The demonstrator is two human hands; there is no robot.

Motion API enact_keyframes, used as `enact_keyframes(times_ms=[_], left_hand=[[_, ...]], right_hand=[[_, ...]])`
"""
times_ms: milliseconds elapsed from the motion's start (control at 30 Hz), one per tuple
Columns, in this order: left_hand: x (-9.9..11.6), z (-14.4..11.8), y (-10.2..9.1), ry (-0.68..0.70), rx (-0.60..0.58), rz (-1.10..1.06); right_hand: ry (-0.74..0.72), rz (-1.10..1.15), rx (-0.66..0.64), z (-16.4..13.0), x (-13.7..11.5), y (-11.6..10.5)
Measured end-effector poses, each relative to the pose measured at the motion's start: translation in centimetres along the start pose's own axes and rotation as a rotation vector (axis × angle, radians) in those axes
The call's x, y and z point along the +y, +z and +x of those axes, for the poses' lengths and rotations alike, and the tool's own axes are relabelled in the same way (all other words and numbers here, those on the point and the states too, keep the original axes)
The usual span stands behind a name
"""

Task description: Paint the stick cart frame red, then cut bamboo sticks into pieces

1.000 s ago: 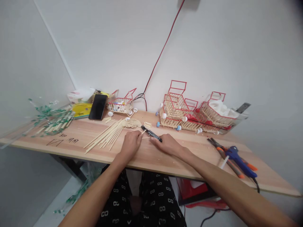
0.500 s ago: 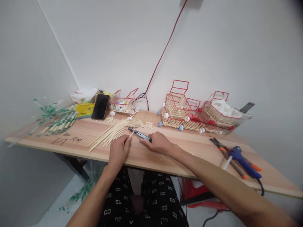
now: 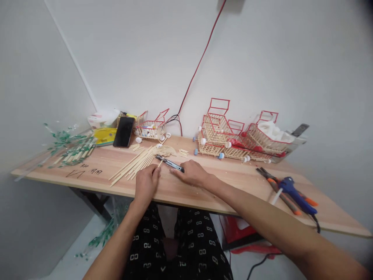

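Note:
My left hand (image 3: 146, 181) is closed near the table's front edge, pinching a thin wooden stick (image 3: 160, 164) whose end sticks out past the fingers. My right hand (image 3: 190, 172) grips a silver and black utility knife (image 3: 171, 163). The knife points away to the left, and its front part lies across the stick; whether the blade touches it is too small to make out. Just beyond my left hand, several long sticks (image 3: 131, 166) lie fanned out on the tabletop. Short cut pieces (image 3: 183, 153) are lined up behind the knife.
Small stick-built carts with red rims (image 3: 215, 128) stand at the back right, and another cart (image 3: 151, 130) at the back left. A black phone (image 3: 124, 132) leans beside a yellow packet (image 3: 105, 136). Pliers (image 3: 279, 190) and a blue glue gun (image 3: 295, 194) lie at right. Green-tipped wrapped sticks (image 3: 77, 149) lie left.
The whole view has shifted slightly. Both hands keep their holds on the stick and the knife, with hardly any visible movement between them.

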State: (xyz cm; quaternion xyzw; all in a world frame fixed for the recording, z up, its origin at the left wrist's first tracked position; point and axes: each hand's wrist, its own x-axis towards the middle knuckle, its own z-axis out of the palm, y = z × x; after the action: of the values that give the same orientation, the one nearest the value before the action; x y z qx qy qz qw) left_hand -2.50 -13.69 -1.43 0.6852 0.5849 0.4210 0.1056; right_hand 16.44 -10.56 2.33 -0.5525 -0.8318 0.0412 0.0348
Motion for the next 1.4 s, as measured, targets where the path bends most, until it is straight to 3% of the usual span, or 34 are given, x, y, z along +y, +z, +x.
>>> enact_keyframes(times_ms=[233,500,1400], left_hand=[[-0.15,-0.03,0.04,-0.008,-0.007,-0.058],[-0.01,0.00,-0.16,-0.021,-0.015,-0.059],[0.33,0.10,-0.23,-0.089,0.061,-0.043]], right_hand=[[0.028,0.050,0.021,-0.37,0.06,0.15],[0.070,-0.061,0.021,-0.17,-0.20,0.19],[-0.013,-0.117,0.044,0.57,-0.49,0.33]])
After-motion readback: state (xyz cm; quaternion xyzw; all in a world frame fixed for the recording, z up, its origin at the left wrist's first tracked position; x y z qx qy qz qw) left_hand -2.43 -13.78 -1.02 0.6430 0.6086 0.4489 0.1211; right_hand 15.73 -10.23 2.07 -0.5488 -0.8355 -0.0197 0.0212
